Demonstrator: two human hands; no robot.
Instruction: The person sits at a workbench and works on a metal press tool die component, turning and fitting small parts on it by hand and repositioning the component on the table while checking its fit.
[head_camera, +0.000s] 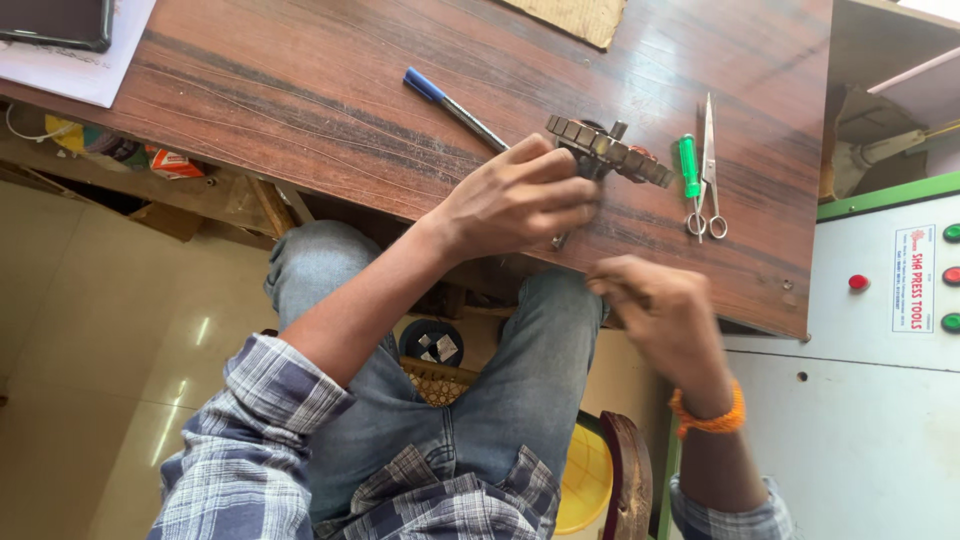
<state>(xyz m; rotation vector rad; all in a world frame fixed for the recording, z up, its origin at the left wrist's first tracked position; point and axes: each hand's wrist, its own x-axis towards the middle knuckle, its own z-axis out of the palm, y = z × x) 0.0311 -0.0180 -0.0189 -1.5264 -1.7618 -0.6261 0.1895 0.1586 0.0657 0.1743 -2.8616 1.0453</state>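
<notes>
In left hand (515, 200): toothed metal part (608, 150).

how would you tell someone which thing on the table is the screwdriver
Start at the wooden table and go to its right end, just past the metal part the left hand holds. Beside the steel scissors lies the screwdriver, the only thing with a bright green handle.

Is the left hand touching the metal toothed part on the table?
Touching. The head view shows the left hand with its fingers wrapped against the near end of the metal toothed part, no gap between them.
</notes>
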